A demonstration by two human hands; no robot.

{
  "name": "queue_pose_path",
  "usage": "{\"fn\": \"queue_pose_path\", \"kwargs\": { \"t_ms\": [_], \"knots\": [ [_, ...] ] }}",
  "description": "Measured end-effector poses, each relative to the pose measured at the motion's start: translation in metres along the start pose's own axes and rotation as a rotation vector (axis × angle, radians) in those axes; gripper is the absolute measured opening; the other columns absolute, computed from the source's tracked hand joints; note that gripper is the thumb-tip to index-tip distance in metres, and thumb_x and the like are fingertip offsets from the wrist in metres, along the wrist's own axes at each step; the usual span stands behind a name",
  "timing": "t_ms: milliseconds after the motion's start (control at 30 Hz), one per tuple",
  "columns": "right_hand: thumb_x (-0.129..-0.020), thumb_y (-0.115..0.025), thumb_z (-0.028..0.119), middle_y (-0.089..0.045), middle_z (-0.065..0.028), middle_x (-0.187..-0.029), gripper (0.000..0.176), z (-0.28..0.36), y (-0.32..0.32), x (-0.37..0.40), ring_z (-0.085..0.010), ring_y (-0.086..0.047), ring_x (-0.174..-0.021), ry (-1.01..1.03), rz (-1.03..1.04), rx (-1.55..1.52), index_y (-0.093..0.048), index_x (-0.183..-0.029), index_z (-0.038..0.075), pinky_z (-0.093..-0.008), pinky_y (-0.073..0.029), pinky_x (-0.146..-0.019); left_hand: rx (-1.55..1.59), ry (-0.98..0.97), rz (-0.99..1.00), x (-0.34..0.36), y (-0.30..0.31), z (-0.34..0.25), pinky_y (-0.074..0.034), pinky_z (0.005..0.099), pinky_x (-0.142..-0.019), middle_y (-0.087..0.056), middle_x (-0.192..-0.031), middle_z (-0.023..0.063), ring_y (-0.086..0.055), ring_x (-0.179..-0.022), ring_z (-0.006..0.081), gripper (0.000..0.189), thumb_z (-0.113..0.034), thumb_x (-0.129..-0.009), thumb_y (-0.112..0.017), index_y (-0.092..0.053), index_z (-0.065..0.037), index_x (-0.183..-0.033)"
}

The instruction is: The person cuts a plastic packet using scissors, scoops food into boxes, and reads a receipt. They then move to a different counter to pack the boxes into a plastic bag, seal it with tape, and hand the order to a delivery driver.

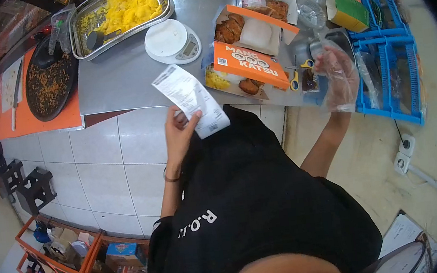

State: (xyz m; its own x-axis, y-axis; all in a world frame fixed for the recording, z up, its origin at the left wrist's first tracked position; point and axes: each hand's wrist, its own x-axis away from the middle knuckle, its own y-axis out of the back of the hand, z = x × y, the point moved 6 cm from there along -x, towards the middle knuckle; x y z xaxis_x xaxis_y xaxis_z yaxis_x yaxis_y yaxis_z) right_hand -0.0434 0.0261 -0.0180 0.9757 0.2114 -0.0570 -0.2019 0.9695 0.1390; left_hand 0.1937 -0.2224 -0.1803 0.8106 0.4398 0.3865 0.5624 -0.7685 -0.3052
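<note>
In my left hand (179, 133) is a long printed receipt (193, 102), pinched near its lower edge between thumb and fingers. My right hand (338, 71), covered by loose clear plastic like a disposable glove, is at the right end of the steel counter. Its fingers are curled; what they hold, if anything, is hidden. Just left of them lie a small dark sauce packet (309, 80) and yellow-handled scissors (294, 80). Between my hands stands an orange "Mang Katsu" box (250, 64) with yellow food and fried pieces. Behind it, another open box (255, 32) contains rice and fried meat.
A white kitchen scale (171, 40) and a metal tray (78, 39) of yellow food stand on the steel counter (115, 83). A dark round pan (51, 85) and a knife (17, 94) are at left. Blue plastic racks (387, 63) border my right arm. Shelves (89, 253) stand lower left.
</note>
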Motion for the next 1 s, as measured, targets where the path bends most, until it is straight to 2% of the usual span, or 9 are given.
{"fn": "queue_pose_path", "kwargs": {
  "t_ms": [233, 367, 500, 567, 600, 633, 700, 867, 1000],
  "knots": [
    [-0.089, -0.066, 0.013, -0.067, -0.0078, -0.086, 0.023, 0.015, -0.006, -0.035, -0.01, -0.061, -0.072, 0.097, 0.072, -0.074, -0.065, -0.108, 0.0, -0.024, -0.05, -0.067, -0.104, -0.389, -0.254, 0.032, -0.019, -0.101, -0.054, 0.0309, -0.078, -0.066, -0.103, 0.0227, -0.066, -0.094, 0.0213, 0.071, -0.001, -0.085, -0.066, -0.02, -0.002, -0.139],
    [-0.087, -0.068, 0.018, -0.066, -0.0086, -0.086, 0.029, 0.028, -0.01, -0.058, -0.011, -0.061, -0.071, 0.228, 0.167, -0.098, -0.065, -0.108, -0.001, -0.0247, -0.05, -0.067, -0.181, -0.572, -0.41, 0.056, -0.043, -0.144, -0.052, 0.0298, -0.078, -0.067, -0.102, 0.0215, -0.066, -0.092, 0.0206, 0.089, -0.001, -0.084, -0.066, -0.005, -0.004, -0.148],
    [-0.087, -0.068, 0.022, -0.066, -0.0089, -0.084, 0.033, 0.037, 0.003, -0.074, -0.014, -0.061, -0.071, 0.279, 0.144, -0.017, -0.064, -0.11, -0.001, -0.0264, -0.05, -0.068, -0.22, -0.699, -0.512, 0.066, -0.047, -0.151, -0.05, 0.028, -0.079, -0.065, -0.109, 0.0202, -0.064, -0.096, 0.0187, 0.08, -0.001, -0.084, -0.066, -0.018, -0.004, -0.148],
    [-0.088, -0.066, 0.024, -0.066, -0.0098, -0.084, 0.034, 0.03, 0.018, -0.088, -0.0155, -0.061, -0.071, 0.311, 0.188, -0.056, -0.063, -0.111, -0.001, -0.0275, -0.05, -0.067, -0.53, -0.799, -0.508, 0.072, -0.055, -0.16, -0.05, 0.0279, -0.079, -0.06, -0.115, 0.0176, -0.062, -0.099, 0.0177, 0.062, -0.001, -0.084, -0.065, -0.04, -0.002, -0.14],
    [-0.089, -0.065, 0.025, -0.066, -0.0102, -0.085, 0.035, 0.032, 0.026, -0.091, -0.0155, -0.062, -0.072, 0.313, 0.139, 0.024, -0.063, -0.112, -0.002, -0.0275, -0.051, -0.067, -0.425, -0.783, -0.505, 0.076, -0.06, -0.162, -0.051, 0.0277, -0.079, -0.056, -0.116, 0.0148, -0.059, -0.104, 0.0175, 0.054, 0.0, -0.083, -0.065, -0.048, -0.001, -0.135],
    [-0.089, -0.065, 0.025, -0.066, -0.0106, -0.086, 0.036, 0.032, 0.034, -0.094, -0.0155, -0.062, -0.072, 0.312, 0.087, 0.103, -0.062, -0.112, -0.002, -0.0276, -0.052, -0.067, -0.43, -0.79, -0.537, 0.081, -0.065, -0.166, -0.051, 0.0277, -0.079, -0.056, -0.116, 0.0148, -0.059, -0.104, 0.0175, 0.054, 0.0, -0.083, -0.065, -0.048, -0.001, -0.135],
    [-0.09, -0.064, 0.026, -0.066, -0.0106, -0.086, 0.037, 0.016, 0.052, -0.111, -0.0152, -0.062, -0.073, 0.27, 0.086, 0.027, -0.062, -0.112, -0.003, -0.0273, -0.052, -0.067, -0.369, -0.691, -0.544, 0.085, -0.071, -0.166, -0.049, 0.036, -0.094, -0.047, -0.136, 0.0182, -0.055, -0.116, 0.0231, 0.06, -0.004, -0.083, -0.067, -0.043, 0.001, -0.137],
    [-0.09, -0.063, 0.029, -0.067, -0.0106, -0.086, 0.039, 0.008, 0.062, -0.128, -0.0154, -0.064, -0.074, 0.254, 0.055, -0.006, -0.062, -0.111, -0.004, -0.0268, -0.054, -0.068, -0.351, -0.756, -0.611, 0.1, -0.086, -0.17, -0.05, 0.037, -0.094, -0.047, -0.136, 0.0189, -0.056, -0.115, 0.025, 0.065, -0.004, -0.08, -0.07, -0.041, -0.001, -0.138],
    [-0.09, -0.063, 0.027, -0.066, -0.0104, -0.088, 0.038, 0.008, 0.051, -0.133, -0.0153, -0.063, -0.073, 0.291, 0.153, -0.048, -0.062, -0.112, -0.004, -0.0269, -0.053, -0.067, -0.389, -0.752, -0.636, 0.107, -0.097, -0.17, -0.05, 0.0379, -0.094, -0.046, -0.137, 0.0196, -0.056, -0.115, 0.0263, 0.068, -0.003, -0.078, -0.071, -0.04, -0.003, -0.14]
  ]
}}
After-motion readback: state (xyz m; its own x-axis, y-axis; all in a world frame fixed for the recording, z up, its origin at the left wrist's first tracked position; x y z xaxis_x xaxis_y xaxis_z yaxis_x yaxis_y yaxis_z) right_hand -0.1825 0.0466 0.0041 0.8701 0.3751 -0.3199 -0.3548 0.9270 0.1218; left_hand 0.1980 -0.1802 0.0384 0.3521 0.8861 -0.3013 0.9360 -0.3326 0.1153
